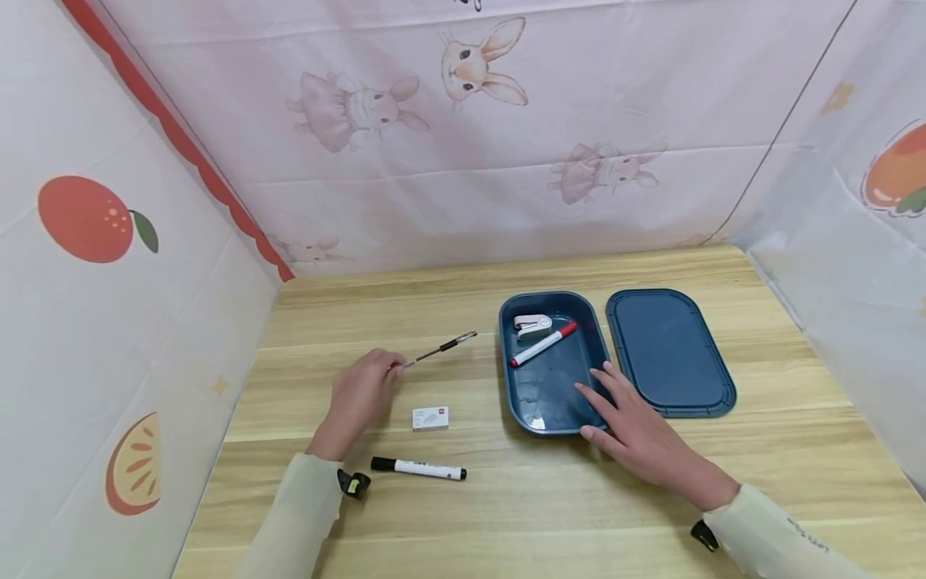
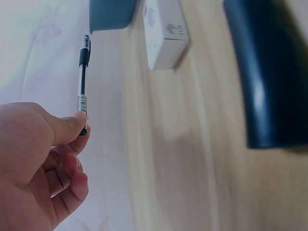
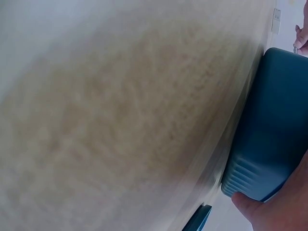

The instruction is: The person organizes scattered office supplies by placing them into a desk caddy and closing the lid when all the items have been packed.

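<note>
My left hand point(image 1: 365, 386) pinches a black-and-clear pen point(image 1: 439, 350) by its rear end between thumb and fingers. Its capped end points right, towards the blue box point(image 1: 535, 410); the left wrist view shows the pen point(image 2: 83, 72) off the tabletop. My right hand point(image 1: 637, 430) touches the box's near right corner, its fingers spread and fairly straight over the rim. In the right wrist view its thumb point(image 3: 245, 204) lies against the box's outside. Inside the box are a small pale stapler point(image 1: 533, 326) and a red-capped marker point(image 1: 544, 344).
A small white carton point(image 1: 430, 418) lies between my left hand and the box. Nearer me is a black-capped marker point(image 1: 419, 468). The blue lid point(image 1: 669, 346) lies flat right of the box. Printed cloth walls point(image 1: 405, 193) border the wooden table point(image 1: 506, 515).
</note>
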`<control>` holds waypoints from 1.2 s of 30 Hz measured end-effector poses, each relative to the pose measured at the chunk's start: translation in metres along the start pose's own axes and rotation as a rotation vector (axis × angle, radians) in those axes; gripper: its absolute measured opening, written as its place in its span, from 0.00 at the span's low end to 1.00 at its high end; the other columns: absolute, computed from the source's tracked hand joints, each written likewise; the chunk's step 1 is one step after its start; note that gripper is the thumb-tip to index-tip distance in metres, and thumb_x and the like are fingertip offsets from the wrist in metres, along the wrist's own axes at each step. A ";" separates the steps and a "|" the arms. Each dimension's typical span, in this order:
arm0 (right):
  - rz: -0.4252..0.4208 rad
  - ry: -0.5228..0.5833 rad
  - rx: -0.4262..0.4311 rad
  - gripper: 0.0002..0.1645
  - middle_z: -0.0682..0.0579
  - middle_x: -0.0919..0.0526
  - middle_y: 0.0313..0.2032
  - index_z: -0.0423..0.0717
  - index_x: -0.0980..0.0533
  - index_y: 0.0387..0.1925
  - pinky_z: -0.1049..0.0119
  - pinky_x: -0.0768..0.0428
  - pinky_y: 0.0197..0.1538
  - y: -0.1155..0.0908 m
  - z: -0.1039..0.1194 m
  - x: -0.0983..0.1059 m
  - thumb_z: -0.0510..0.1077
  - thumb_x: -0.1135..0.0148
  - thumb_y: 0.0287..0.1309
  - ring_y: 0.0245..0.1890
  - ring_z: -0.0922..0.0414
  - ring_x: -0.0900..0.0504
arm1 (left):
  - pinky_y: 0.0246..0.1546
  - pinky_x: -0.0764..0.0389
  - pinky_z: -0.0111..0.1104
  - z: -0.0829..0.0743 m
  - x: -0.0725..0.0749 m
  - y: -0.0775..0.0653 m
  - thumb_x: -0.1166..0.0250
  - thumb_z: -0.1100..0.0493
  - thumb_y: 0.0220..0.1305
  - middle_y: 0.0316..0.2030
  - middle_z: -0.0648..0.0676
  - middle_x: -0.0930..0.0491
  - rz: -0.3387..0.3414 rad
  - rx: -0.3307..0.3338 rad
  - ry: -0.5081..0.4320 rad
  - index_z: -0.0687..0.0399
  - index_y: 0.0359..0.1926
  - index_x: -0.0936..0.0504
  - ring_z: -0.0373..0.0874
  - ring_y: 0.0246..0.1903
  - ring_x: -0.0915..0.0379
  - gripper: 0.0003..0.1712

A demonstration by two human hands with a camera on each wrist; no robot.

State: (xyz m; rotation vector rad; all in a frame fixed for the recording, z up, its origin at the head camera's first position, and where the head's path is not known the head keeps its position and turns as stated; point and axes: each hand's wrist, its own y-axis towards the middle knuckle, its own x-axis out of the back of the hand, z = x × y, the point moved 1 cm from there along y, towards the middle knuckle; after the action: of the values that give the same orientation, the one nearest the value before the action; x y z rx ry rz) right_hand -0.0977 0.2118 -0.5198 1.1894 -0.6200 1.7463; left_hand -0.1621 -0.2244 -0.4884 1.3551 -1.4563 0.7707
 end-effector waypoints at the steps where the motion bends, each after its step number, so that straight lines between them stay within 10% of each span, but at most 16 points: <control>1: -0.002 -0.001 0.002 0.38 0.47 0.49 0.79 0.61 0.41 0.77 0.33 0.40 0.70 0.000 0.000 0.000 0.65 0.48 0.72 0.81 0.45 0.60 | 0.37 0.21 0.42 -0.001 0.001 0.001 0.37 0.54 0.72 0.44 0.48 0.15 0.000 0.000 0.004 0.45 0.48 0.14 0.44 0.42 0.18 0.09; 36: 0.006 -0.001 0.001 0.38 0.47 0.49 0.79 0.62 0.42 0.77 0.34 0.40 0.71 0.000 -0.001 0.000 0.66 0.49 0.72 0.81 0.47 0.62 | 0.38 0.20 0.40 -0.070 -0.003 0.047 0.35 0.53 0.71 0.44 0.44 0.14 0.004 -0.187 0.020 0.43 0.47 0.12 0.40 0.43 0.18 0.08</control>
State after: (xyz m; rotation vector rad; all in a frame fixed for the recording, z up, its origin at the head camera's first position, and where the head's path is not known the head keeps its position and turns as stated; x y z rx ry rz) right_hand -0.0984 0.2121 -0.5200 1.1903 -0.6245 1.7511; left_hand -0.1923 -0.1502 -0.4602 1.1994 -1.4773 0.6325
